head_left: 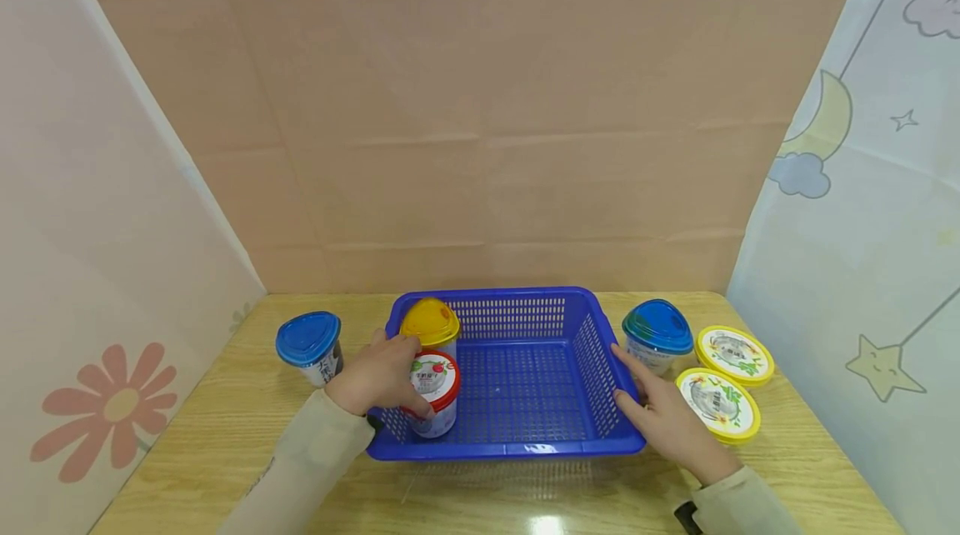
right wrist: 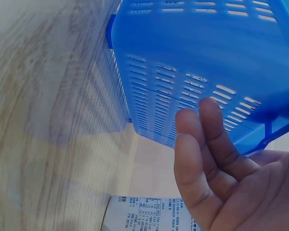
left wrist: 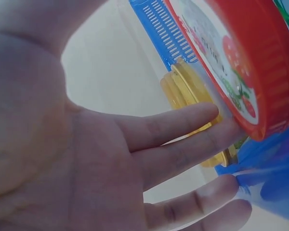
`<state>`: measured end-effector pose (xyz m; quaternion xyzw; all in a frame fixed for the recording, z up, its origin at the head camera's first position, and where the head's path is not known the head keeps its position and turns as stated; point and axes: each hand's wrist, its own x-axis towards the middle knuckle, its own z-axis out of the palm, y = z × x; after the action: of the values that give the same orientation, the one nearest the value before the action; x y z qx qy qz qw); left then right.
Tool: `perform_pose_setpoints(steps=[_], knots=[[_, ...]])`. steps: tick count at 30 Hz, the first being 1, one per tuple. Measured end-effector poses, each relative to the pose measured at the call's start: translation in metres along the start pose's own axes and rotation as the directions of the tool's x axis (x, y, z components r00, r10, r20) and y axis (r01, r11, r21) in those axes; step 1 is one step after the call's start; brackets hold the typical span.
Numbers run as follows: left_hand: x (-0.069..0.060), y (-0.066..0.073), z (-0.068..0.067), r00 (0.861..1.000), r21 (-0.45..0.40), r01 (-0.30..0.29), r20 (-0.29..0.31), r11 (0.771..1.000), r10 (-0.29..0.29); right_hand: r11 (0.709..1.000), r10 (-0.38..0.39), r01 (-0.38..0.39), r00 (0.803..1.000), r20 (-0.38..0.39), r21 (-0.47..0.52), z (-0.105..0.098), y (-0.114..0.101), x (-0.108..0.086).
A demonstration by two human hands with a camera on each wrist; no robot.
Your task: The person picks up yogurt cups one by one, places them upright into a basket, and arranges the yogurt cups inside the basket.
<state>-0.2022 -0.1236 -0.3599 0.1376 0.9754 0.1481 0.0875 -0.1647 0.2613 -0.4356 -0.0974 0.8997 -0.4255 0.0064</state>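
Observation:
A blue basket holds a red-lidded cup and a yellow-lidded cup along its left side. My left hand grips the red-lidded cup, its thumb on the near side of the lid and its fingers at the far side. In the left wrist view, fingers reach past the red lid, close to the yellow lid. My right hand holds the basket's right rim. The right wrist view shows bent fingers beside the basket's outer wall.
A blue-lidded cup stands left of the basket, and another blue-lidded cup stands to its right. Two yellow-rimmed tubs, one farther back and one nearer, sit at the far right. A draped backdrop rises behind the table.

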Motion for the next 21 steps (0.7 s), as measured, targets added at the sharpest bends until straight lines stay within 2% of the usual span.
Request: perform_pose_setpoints(steps=[14,21], knots=[[0.0002,-0.0011,0.0017,1.0,0.013,0.024,0.016,1.0,-0.025,1.0,-0.017,0.017,1.0,-0.01,0.003,0.0005,-0.0002,0.0],[-0.0007,-0.0004,-0.0007,1.0,0.016,0.017,0.018,1.0,-0.018,1.0,-0.029,0.029,1.0,-0.011,0.009,-0.0004,0.0011,0.0002]])
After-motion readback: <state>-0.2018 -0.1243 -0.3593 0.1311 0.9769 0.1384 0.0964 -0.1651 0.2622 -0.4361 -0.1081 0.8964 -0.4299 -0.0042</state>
